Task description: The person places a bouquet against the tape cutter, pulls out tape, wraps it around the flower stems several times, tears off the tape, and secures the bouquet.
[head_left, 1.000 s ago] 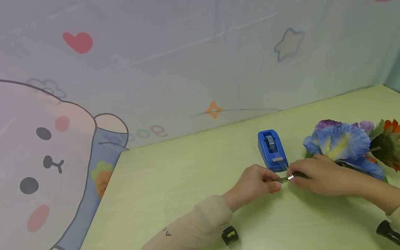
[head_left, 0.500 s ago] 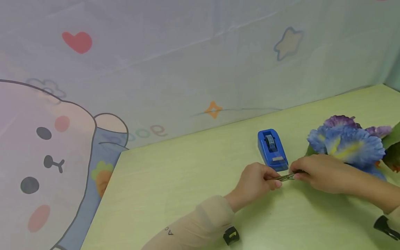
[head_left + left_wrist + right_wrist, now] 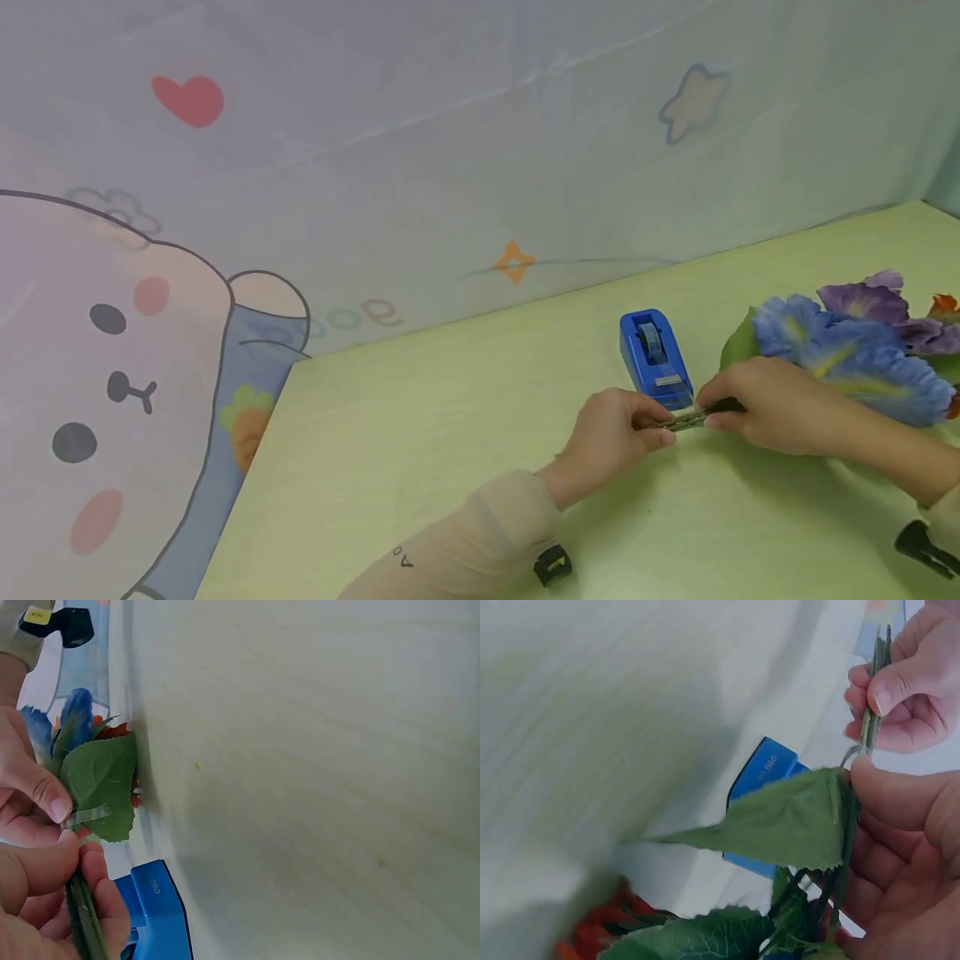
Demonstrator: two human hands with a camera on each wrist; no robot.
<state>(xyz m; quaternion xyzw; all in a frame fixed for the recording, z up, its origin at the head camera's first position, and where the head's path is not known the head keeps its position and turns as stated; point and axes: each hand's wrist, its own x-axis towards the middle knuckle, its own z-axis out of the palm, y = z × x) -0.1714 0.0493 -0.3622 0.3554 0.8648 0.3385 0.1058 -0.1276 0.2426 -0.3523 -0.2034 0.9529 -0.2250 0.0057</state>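
- Pinching one bundle of slim green stems (image 3: 681,421), two bare hands meet right of the centre of the head view, just beside each other.
- One left hand (image 3: 611,433) grasps the bundle near its ends, thumb against curled fingers.
- One right hand (image 3: 768,412) grasps the same bundle closer to the blooms, thumb and fingers on either side; a short length of stem shows between the hands.
- Several stems run together; their exact number cannot be told.
- Ruffled blue petals with yellow streaks (image 3: 847,354) fill the right of the head frame, beside ruffled purple petals (image 3: 862,302) and a bit of orange-red bloom (image 3: 943,308) at the frame's edge; overlap hides the count.
- At least two serrated green leaves show in the right wrist view, one pointed (image 3: 780,821) across the middle, another (image 3: 697,934) at the bottom.
- One short clear strip (image 3: 90,814) crosses the leaf base in the left wrist view.
- One blue plastic tape dispenser (image 3: 660,371), with one roll of clear tape (image 3: 651,342), stands just beyond the hands, leaving little room there.
- Pale yellow-green surface (image 3: 450,433) stretches widely left of the hands; its far edge slopes up rightward, its left edge drops toward the lower left.
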